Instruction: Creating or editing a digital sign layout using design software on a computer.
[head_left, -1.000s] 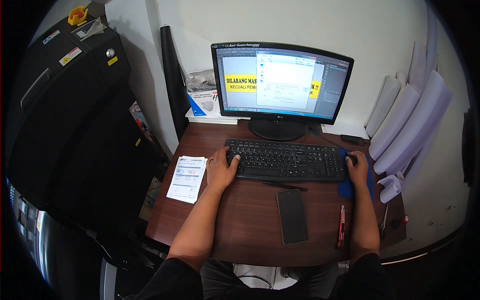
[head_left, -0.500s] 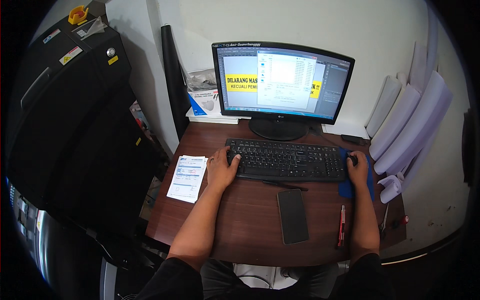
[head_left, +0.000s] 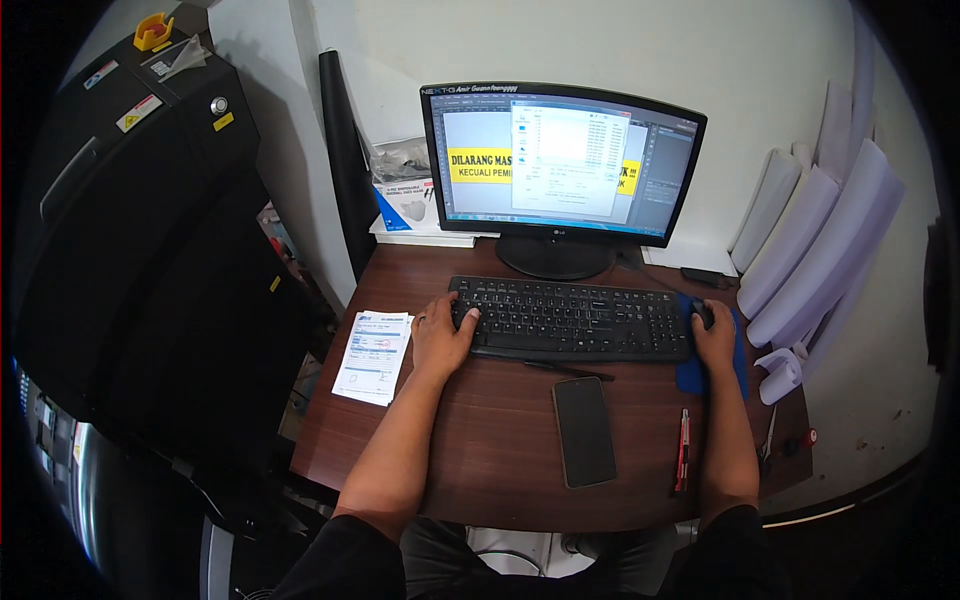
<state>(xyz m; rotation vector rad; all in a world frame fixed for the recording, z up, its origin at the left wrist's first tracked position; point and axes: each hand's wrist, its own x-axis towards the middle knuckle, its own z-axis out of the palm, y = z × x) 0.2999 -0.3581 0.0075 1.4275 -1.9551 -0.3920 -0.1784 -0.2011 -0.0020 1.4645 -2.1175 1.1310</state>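
My left hand (head_left: pixel 442 338) rests at the left end of a black keyboard (head_left: pixel 580 322), fingers apart over its edge keys and thumb lying near the lower rows. At the keyboard's right, my right hand (head_left: pixel 714 345) is curved around a black computer mouse (head_left: pixel 704 314) on a blue mouse pad (head_left: pixel 690 379). Behind the keyboard stands a monitor (head_left: pixel 475 130) showing a dialog window over a yellow sign design. A dark pen (head_left: pixel 568 371) lies just below the keyboard. Closer to me is a black smartphone (head_left: pixel 586 432), its screen dark.
Printed papers (head_left: pixel 371 358) lie left of my left forearm. A red cutter knife (head_left: pixel 683 450) lies beside my right forearm, with scissors (head_left: pixel 769 437) beyond it. White paper rolls (head_left: pixel 826 250) lean at the right wall. A large black machine (head_left: pixel 150 250) stands left; a mask box (head_left: pixel 408 206) sits behind.
The mouse shows slightly more under my right fingers, which have shifted a little. The view has moved very slightly; my left hand stays at the keyboard.
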